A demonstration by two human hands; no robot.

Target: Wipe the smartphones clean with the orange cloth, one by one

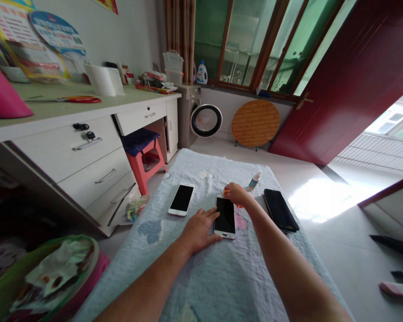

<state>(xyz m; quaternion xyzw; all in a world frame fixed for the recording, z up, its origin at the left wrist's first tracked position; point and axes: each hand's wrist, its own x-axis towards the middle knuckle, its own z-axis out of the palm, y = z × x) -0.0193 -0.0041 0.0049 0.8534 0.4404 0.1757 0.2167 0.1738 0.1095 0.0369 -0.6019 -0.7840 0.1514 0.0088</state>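
Observation:
A white smartphone with a black screen (225, 217) lies face up on the light blue quilted cover (201, 277). My left hand (200, 228) rests at its left side, fingers stretched onto the edge and thumb by the bottom corner. At the phone's top end, my right hand (237, 194) is closed on an orange cloth (240, 206), of which only small parts show. To the left lies a second white smartphone (182, 200), also face up. A small spray bottle (254, 180) stands beyond my right hand. Right of my forearm is a dark phone or wallet-like case (280, 210) on a stack.
A white desk with drawers (90, 165) runs along the left, with a pink stool (146, 163) tucked under it. At lower left stands a bin (96, 264) with crumpled tissues. Farther back are a washing machine with its door open (206, 120), a round wooden tabletop (256, 123) and a red door (325, 80).

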